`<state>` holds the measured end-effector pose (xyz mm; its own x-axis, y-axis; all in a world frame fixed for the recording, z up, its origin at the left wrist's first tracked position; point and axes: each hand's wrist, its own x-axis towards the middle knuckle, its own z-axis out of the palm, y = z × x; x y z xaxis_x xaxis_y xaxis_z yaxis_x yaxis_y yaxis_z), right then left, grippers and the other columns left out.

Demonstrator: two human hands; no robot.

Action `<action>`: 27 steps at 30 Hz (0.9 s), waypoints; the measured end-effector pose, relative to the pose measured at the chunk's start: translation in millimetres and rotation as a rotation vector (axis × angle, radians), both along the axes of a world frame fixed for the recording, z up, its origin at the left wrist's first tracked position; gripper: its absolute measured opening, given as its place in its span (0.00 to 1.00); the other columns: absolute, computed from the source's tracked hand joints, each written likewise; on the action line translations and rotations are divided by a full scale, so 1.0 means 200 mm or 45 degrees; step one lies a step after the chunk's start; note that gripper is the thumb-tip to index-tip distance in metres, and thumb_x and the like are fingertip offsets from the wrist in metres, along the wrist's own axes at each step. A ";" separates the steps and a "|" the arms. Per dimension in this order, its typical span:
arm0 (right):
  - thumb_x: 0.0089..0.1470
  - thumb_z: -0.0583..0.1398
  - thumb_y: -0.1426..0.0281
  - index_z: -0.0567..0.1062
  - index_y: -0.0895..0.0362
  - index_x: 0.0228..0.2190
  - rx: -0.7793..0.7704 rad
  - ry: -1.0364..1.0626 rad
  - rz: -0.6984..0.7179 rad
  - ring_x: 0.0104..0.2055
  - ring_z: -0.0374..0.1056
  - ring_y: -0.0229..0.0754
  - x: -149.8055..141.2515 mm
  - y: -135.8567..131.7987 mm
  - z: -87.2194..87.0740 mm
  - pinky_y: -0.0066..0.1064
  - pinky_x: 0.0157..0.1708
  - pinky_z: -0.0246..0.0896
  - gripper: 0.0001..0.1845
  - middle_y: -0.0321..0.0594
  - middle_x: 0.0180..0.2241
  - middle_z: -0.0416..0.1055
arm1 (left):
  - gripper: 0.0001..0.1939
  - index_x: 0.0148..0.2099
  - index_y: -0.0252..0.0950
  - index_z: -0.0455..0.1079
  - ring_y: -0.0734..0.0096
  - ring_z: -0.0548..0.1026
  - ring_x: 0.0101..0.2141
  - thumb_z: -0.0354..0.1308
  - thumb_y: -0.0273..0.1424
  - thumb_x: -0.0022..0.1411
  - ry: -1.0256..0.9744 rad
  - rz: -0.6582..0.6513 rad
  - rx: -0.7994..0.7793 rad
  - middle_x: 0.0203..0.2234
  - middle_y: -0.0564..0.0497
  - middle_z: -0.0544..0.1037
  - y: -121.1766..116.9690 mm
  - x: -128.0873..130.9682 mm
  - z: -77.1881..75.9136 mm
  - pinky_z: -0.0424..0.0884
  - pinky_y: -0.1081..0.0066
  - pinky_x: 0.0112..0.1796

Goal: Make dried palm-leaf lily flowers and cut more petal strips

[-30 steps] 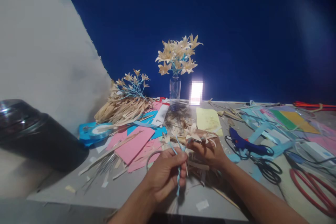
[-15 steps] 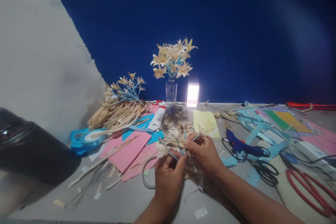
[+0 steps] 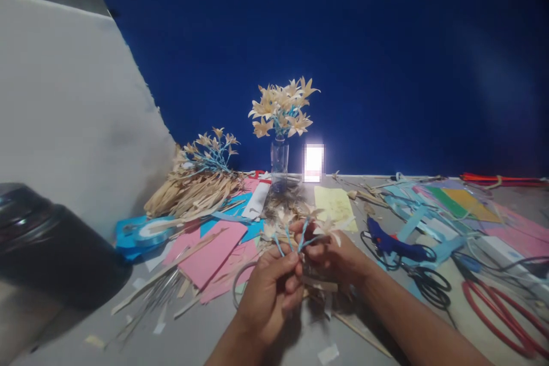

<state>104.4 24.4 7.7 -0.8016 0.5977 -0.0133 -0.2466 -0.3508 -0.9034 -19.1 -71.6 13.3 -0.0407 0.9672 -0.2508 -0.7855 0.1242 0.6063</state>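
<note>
Blue-wrapped stems (image 3: 305,234) meet in front of us, low over the middle of the worktop (image 3: 206,337), with pale flowers (image 3: 328,229) at their upper ends. Our left hand (image 3: 266,283) has its thumb and fingers (image 3: 288,265) clamped on the stems where they come together, a grip that seems chosen to hold the branches in one bunch while the blooms fan out above, uncrushed. Our right hand (image 3: 345,257) curls in close from the other side, near a stem that leans its way; its fingers are bent, but we cannot tell whether they pinch anything, as the blooms and the hand itself hide the tips.

Beyond our hands, a bouquet (image 3: 281,104) stands in a clear vase (image 3: 279,160), which probably props it upright and clear of the scraps. To the left, a smaller flower bunch (image 3: 217,151) rests on a heap of dried husks (image 3: 193,191), likely to spare its petals. A roll of blue tape (image 3: 156,231), pink paper (image 3: 218,251) and thin wires (image 3: 165,283) lie on that side, seemingly within easy reach. To the right we have the glue gun (image 3: 397,243), with black-handled scissors (image 3: 431,286) beside it and a red-handled tool (image 3: 493,309) farther out, perhaps so that they do not crowd our hands.
</note>
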 end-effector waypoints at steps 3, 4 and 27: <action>0.34 0.74 0.63 0.75 0.59 0.28 0.010 0.022 -0.077 0.22 0.63 0.33 -0.01 0.01 -0.01 0.23 0.22 0.56 0.20 0.32 0.23 0.69 | 0.14 0.30 0.29 0.69 0.89 0.56 0.16 0.72 0.26 0.46 -0.236 -0.159 -0.044 0.19 0.56 0.68 -0.03 0.01 0.01 0.49 0.86 0.13; 0.34 0.74 0.64 0.75 0.59 0.25 0.038 0.032 -0.120 0.21 0.61 0.32 -0.02 0.01 -0.01 0.23 0.22 0.55 0.18 0.31 0.21 0.67 | 0.13 0.31 0.29 0.69 0.89 0.56 0.16 0.72 0.25 0.46 -0.304 -0.188 -0.055 0.19 0.56 0.68 -0.04 0.02 0.01 0.48 0.87 0.13; 0.54 0.64 0.67 0.73 0.54 0.23 1.427 -0.427 -1.308 0.26 0.65 0.41 -0.09 -0.30 0.15 0.31 0.27 0.57 0.10 0.38 0.23 0.69 | 0.13 0.28 0.39 0.73 0.72 0.70 0.23 0.72 0.21 0.41 0.702 0.627 0.053 0.19 0.54 0.71 -0.01 0.06 -0.03 0.59 0.77 0.22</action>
<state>87.0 -34.6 37.7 -0.1085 0.6949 0.7108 0.3101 0.7030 -0.6400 -7.5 -74.0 6.6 -0.5817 0.8128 -0.0323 -0.3245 -0.1955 0.9254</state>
